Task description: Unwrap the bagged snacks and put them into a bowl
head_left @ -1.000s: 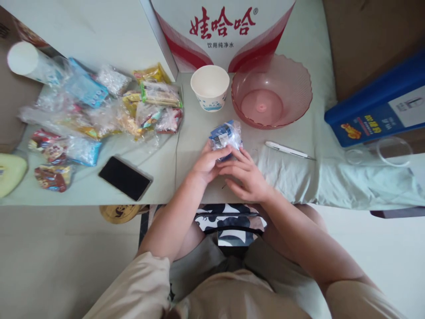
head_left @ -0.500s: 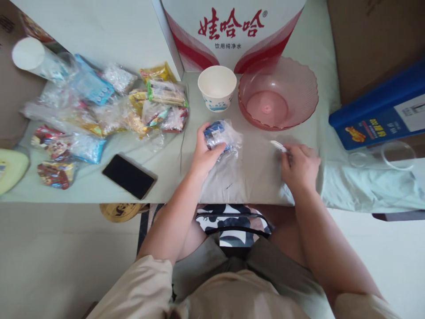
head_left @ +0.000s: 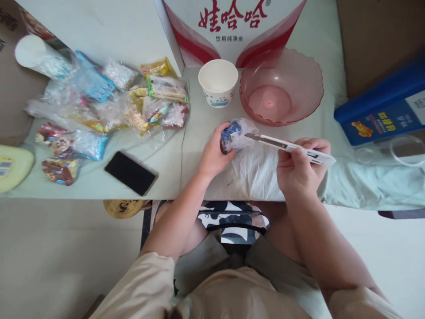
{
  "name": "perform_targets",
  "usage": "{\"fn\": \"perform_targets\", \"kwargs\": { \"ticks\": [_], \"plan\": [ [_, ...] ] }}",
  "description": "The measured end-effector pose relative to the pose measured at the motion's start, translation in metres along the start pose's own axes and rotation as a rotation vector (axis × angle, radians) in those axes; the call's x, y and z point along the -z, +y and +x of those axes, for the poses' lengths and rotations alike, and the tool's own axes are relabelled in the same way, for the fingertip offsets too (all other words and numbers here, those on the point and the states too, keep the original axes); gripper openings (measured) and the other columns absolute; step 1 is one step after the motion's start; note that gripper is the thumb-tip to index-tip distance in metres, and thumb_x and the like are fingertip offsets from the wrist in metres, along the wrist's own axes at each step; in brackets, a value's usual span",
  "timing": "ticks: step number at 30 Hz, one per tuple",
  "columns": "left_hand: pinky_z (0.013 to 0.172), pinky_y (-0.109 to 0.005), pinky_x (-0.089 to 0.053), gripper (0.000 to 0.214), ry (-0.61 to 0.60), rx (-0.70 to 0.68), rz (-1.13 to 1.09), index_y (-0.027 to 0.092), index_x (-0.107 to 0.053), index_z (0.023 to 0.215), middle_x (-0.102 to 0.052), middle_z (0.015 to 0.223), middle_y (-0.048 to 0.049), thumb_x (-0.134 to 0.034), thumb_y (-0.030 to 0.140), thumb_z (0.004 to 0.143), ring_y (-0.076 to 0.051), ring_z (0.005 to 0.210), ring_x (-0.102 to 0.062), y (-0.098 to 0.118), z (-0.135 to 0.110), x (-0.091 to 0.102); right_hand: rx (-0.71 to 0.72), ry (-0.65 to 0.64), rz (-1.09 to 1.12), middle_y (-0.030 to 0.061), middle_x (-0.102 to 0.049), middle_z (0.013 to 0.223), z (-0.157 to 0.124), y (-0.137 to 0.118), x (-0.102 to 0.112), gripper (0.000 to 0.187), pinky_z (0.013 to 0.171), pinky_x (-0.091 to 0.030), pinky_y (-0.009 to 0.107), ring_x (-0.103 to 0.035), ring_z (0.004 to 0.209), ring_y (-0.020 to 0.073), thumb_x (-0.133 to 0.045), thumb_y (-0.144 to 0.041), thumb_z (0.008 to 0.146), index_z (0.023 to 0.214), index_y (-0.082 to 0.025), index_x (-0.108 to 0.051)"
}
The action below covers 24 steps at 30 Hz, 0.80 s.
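Note:
My left hand (head_left: 215, 153) is wrapped round a blue item in clear plastic wrapping (head_left: 235, 135); its exact kind does not show. In my right hand (head_left: 302, 166) is a white utility knife (head_left: 292, 148), its metal blade out and pointing left. The blade tip lies over the right side of the wrapping; whether it touches the plastic I cannot tell. Just behind the wrapped item stands a white paper bowl (head_left: 218, 84) with a blue print. To its right sits a pink transparent bowl (head_left: 282, 88) with a scalloped rim.
A phone (head_left: 131, 173) lies left of my arms near the table's front edge. Several snack packets (head_left: 166, 91) are heaped at the back left, beside stacked paper cups (head_left: 43, 57). A white-and-red carton (head_left: 229, 48) stands behind, and a blue box (head_left: 372, 110) at right.
My right hand has raised and turned the utility knife, bringing its blade left to the wrapped item. My left hand has shifted slightly right with that item.

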<state>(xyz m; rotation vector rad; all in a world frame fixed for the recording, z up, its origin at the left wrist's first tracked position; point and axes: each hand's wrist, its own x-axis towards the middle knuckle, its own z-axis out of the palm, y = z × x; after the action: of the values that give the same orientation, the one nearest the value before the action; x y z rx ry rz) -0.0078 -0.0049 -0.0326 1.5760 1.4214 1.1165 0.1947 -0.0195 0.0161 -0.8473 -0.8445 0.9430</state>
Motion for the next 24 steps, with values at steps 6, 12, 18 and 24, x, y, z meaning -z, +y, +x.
{"fn": "perform_targets", "kwargs": {
  "ticks": [6, 12, 18, 24],
  "plan": [
    [0.106, -0.04, -0.052, 0.067, -0.018, -0.043, 0.111, 0.03, -0.051, 0.142, -0.068, 0.137, -0.0067, -0.078, 0.022, 0.081, -0.028, 0.121, -0.067, 0.012, 0.0, 0.001, 0.129, 0.1, -0.04, -0.0069, -0.059, 0.079, 0.003, 0.005, 0.017, 0.022, 0.069, -0.062, 0.024, -0.067, 0.069, 0.0087, -0.075, -0.047, 0.087, 0.09, -0.028, -0.064],
    [0.108, -0.038, -0.051, 0.079, 0.045, -0.025, -0.228, 0.029, -0.048, 0.142, -0.059, 0.145, -0.0099, -0.087, 0.04, 0.075, -0.028, 0.13, -0.062, 0.014, 0.002, -0.013, 0.244, -0.192, -0.679, 0.0069, -0.077, 0.094, -0.005, 0.003, 0.014, 0.03, 0.082, -0.061, 0.043, -0.074, 0.087, 0.0243, -0.075, -0.051, 0.086, 0.099, -0.024, -0.077],
    [0.098, -0.034, -0.058, 0.066, 0.33, 0.28, -0.678, 0.043, -0.043, 0.141, -0.063, 0.14, -0.0006, -0.078, 0.039, 0.085, -0.021, 0.123, -0.067, 0.017, 0.014, 0.015, 0.066, -0.341, -0.873, 0.0068, -0.079, 0.092, 0.002, 0.004, 0.017, 0.027, 0.078, -0.058, 0.039, -0.073, 0.082, 0.0228, -0.068, -0.044, 0.088, 0.101, -0.024, -0.08],
    [0.085, -0.031, -0.061, 0.057, 0.372, 0.26, -0.47, 0.036, -0.049, 0.132, -0.07, 0.125, -0.0026, -0.08, 0.041, 0.084, -0.019, 0.105, -0.073, 0.005, 0.012, 0.026, -0.006, -0.226, -1.099, 0.0078, -0.075, 0.093, 0.017, 0.015, 0.029, 0.024, 0.072, -0.054, 0.036, -0.067, 0.078, 0.0221, -0.062, -0.037, 0.085, 0.1, -0.021, -0.073]
  ]
}}
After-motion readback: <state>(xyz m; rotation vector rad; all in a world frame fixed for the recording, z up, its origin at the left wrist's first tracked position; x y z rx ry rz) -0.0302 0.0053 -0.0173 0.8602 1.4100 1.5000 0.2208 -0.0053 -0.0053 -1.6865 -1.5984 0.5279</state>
